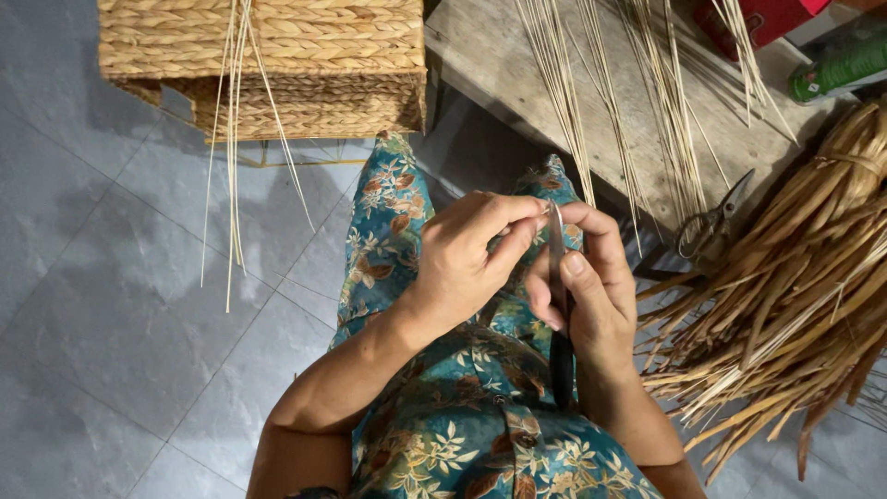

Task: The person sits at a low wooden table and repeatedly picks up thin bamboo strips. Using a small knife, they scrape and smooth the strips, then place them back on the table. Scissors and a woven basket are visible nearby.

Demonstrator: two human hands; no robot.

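My right hand grips a dark-handled knife, its narrow blade pointing up between the fingers. My left hand pinches a thin pale reed strip at the blade's tip; the strip is mostly hidden by the fingers. Both hands meet above my lap, which is covered in teal floral cloth.
A woven basket stands at the upper left with long reed strips hanging from it. More strips lie on a wooden bench. Scissors and a bundle of dried leaves are at the right. Grey tiled floor is on the left.
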